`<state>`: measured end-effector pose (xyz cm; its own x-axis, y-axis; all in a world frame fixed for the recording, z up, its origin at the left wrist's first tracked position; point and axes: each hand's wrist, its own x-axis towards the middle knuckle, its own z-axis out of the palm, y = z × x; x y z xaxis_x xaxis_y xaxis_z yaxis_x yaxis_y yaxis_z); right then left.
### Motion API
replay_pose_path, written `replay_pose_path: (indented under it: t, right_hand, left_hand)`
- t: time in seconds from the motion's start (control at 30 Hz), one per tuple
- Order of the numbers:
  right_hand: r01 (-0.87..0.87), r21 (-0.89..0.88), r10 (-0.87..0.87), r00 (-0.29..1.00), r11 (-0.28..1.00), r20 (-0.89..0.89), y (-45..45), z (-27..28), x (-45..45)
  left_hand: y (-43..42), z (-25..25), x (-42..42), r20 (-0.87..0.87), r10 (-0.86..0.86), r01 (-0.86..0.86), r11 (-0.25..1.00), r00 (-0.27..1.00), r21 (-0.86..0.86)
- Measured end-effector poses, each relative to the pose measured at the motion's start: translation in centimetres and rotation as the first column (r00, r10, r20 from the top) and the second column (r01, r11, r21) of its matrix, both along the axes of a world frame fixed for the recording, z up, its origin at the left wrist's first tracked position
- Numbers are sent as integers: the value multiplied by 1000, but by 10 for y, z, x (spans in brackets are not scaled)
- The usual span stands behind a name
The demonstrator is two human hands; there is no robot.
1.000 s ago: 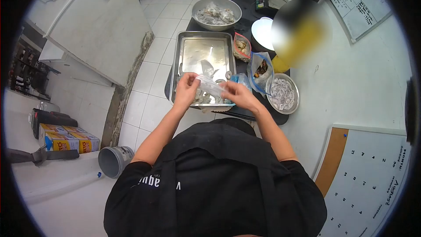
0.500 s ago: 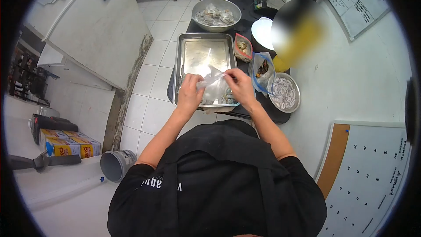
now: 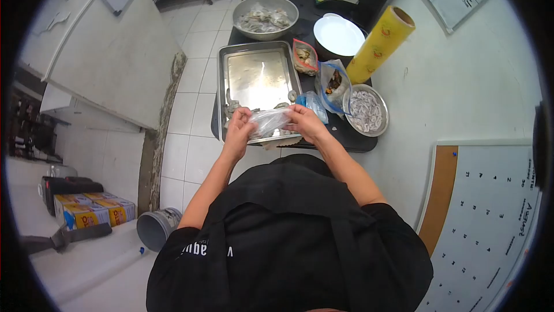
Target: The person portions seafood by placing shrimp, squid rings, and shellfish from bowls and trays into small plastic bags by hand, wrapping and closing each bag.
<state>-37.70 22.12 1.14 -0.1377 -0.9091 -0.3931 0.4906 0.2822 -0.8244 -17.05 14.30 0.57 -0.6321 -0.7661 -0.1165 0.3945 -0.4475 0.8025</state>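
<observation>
A clear plastic bag [image 3: 269,122] is stretched between my two hands over the near end of a metal tray [image 3: 225,75]. My left hand [image 3: 238,129] pinches the bag's left side, and my right hand [image 3: 307,122] grips its right side. Grey pieces that look like shrimp [image 3: 232,107] lie in the tray around the bag; some are hidden behind it and my hands. Just right of my right hand are a blue plastic packet [image 3: 313,106] and a blue-edged zip bag [image 3: 341,97] with dark contents.
Behind the tray stands a metal bowl [image 3: 241,23] of bagged pieces. To the right are a red-edged zip bag [image 3: 304,58], a white dish [image 3: 337,34], a yellow film roll [image 3: 378,46] and a bowl of pale rings [image 3: 366,110]. A grey bucket [image 3: 153,230] is at lower left.
Both hands have moved slightly down and left in view, and the plastic bag is now pulled wider between them. The camera view has shifted, and the blue packet shows more fully.
</observation>
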Motion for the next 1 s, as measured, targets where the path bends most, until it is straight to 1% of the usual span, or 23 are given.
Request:
replay_pose_path:
  t: [0.03,0.07,0.1,0.13,0.17,0.2,0.27,0.3,0.37,0.4,0.43,0.5,0.57,0.63,0.67,0.7,0.77,0.8,0.83,0.87,0.9,0.97,1.0]
  right_hand:
    - [13,-2,-13,1000,1000,-1,0,1,-3]
    - [42,-52,-33,988,998,151,0,4,-5]
    - [76,-99,-43,953,992,301,0,5,-5]
    - [10,-121,26,956,993,294,1,-2,-10]
    - [16,-125,21,956,992,293,2,3,-8]
    - [-62,-138,84,983,989,161,6,7,-6]
    - [-175,-133,163,982,976,-98,12,18,8]
    - [-171,-133,159,983,976,-96,11,13,12]
    - [-154,-113,77,861,982,-503,7,-6,19]
    - [-32,-154,-73,775,988,-628,4,-14,23]
    - [-18,-152,-82,776,988,-626,2,-21,25]
    - [230,-209,-310,739,950,-598,-1,-24,29]
    - [283,-234,-367,729,930,-578,-1,-29,28]
    - [121,-298,-304,643,947,-703,4,-36,18]
    - [33,-223,-169,761,974,-626,11,-22,12]
    - [50,-214,-177,756,976,-630,17,-12,4]
    - [-96,-218,-89,702,971,-707,28,6,-21]
    - [0,-175,-132,656,985,-743,30,15,-38]
    - [170,-206,-263,744,964,-615,30,4,-60]
    - [268,-161,-309,726,950,-614,27,3,-84]
    - [322,-181,-353,629,929,-693,21,-9,-112]
    - [297,-85,-182,315,951,-931,2,-24,-154]
    - [290,-92,-186,319,953,-929,-12,-39,-170]
  left_hand:
    - [2,2,0,158,-28,65,969,987,-236]
    - [4,3,2,300,-72,159,948,951,-277]
    - [2,-4,3,302,-81,169,945,950,-279]
    - [-1,-18,2,412,175,114,802,894,-587]
    - [-4,-21,1,409,443,117,552,798,-826]
    - [-8,-23,0,387,555,90,486,737,-869]
    - [-9,-20,0,346,607,52,447,715,-893]
    - [-7,-12,-1,306,657,15,409,689,-912]
    - [6,8,-3,362,620,51,460,696,-886]
    - [10,13,-2,415,582,85,508,700,-857]
    - [9,8,1,418,571,95,509,706,-855]
    - [8,-1,5,424,532,154,478,733,-865]
    - [10,-3,8,399,535,141,459,744,-877]
    - [10,-4,8,367,533,121,440,762,-890]
    - [9,-6,9,380,529,111,470,759,-876]
    - [9,-7,10,394,526,100,501,754,-860]
    - [7,-10,8,438,468,96,593,768,-800]
    - [5,-15,6,393,455,57,594,799,-803]
    - [2,-19,4,347,444,18,594,826,-804]
    - [0,-19,1,333,438,19,582,835,-813]
    - [0,-13,-1,334,443,14,585,832,-811]
    - [2,2,-10,446,476,112,579,759,-808]
    - [5,2,-15,434,479,73,604,763,-794]
